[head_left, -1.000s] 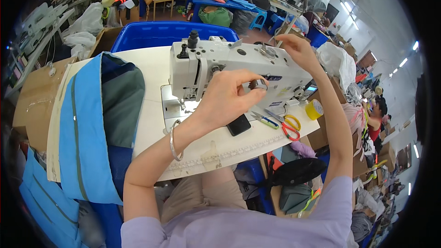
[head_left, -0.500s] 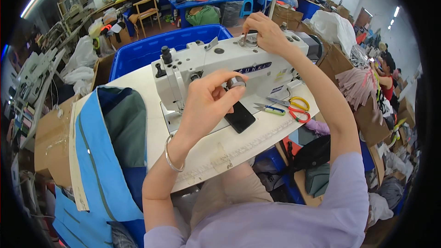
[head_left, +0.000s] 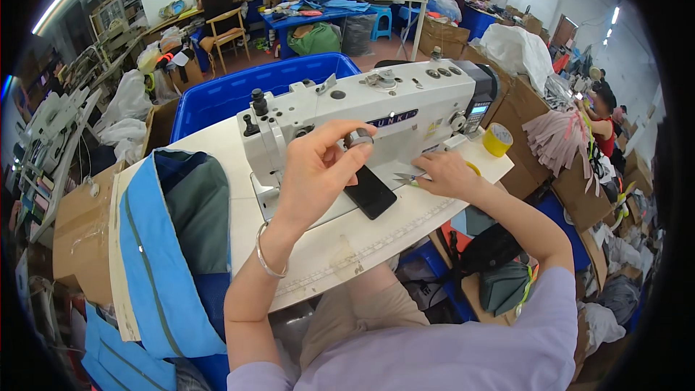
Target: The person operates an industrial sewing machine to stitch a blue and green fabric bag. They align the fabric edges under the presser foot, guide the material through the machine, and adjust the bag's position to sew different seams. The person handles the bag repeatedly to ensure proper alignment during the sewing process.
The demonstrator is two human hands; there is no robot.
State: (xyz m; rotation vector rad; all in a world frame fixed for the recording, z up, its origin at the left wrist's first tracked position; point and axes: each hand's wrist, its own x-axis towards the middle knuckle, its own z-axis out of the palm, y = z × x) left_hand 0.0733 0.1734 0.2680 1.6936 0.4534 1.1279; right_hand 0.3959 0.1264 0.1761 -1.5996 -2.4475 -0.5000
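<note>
Left hand [head_left: 313,166] up in front of the white sewing machine [head_left: 347,105], and it has a small round dark-and-silver piece [head_left: 358,137] pinched between thumb and forefinger, held above the black phone [head_left: 371,193]! Over to the right hand [head_left: 447,174], low at the tabletop [head_left: 413,219], fingers bent over the snips [head_left: 404,177], a yellow scissor handle [head_left: 474,168] peeking out behind; whether those fingers grip anything, I can't tell. The yellow tape roll [head_left: 497,139] sits just beyond, near the table's right end.
</note>
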